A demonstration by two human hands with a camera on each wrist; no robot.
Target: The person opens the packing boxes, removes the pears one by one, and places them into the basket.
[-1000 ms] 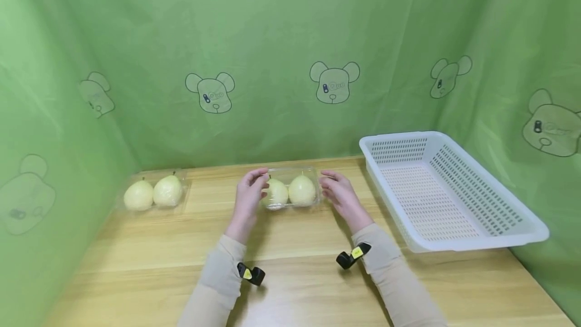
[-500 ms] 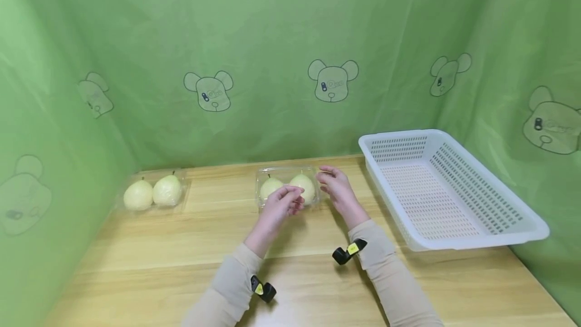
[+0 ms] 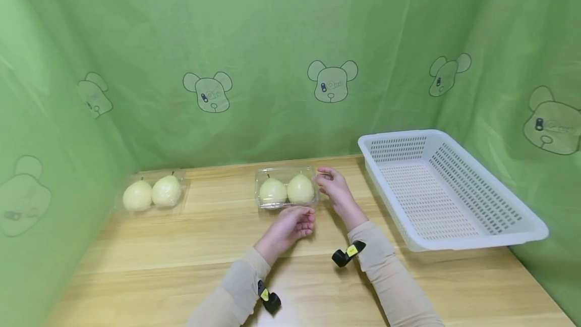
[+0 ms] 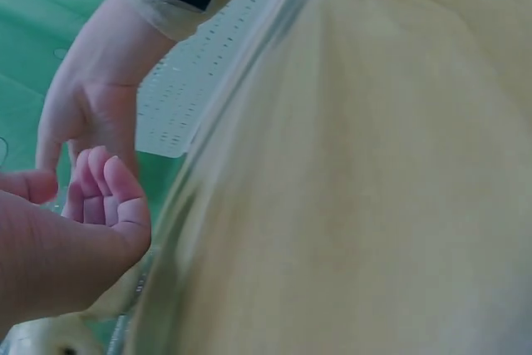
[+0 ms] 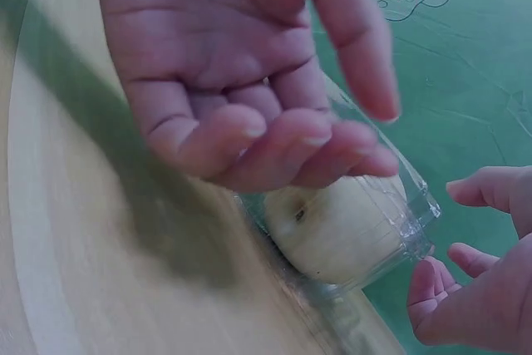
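Observation:
In the head view a clear plastic box [image 3: 286, 170] with two pale yellow-green pears [image 3: 273, 192] stands near the table's back edge. My left hand [image 3: 292, 226] is just in front of the box's near side, fingers loosely curled and holding nothing. My right hand [image 3: 333, 188] is at the box's right end, fingers loosely bent, its fingertips right at the box's edge. In the right wrist view a pear [image 5: 332, 230] shows through the clear box wall beneath my right hand [image 5: 241, 81]. The left wrist view has my left hand [image 4: 75, 239] with the palm side partly turned up.
A second clear pack of two pears [image 3: 138, 196] lies at the left of the wooden table [image 3: 159, 251]. To the right stands a large white slotted basket [image 3: 386, 201]. Green curtains [image 3: 268, 24] with bear heads close off the back and sides.
My left hand has left the box's left end and moved right and toward me, to the near side. The right hand has barely moved; the box sits where it was.

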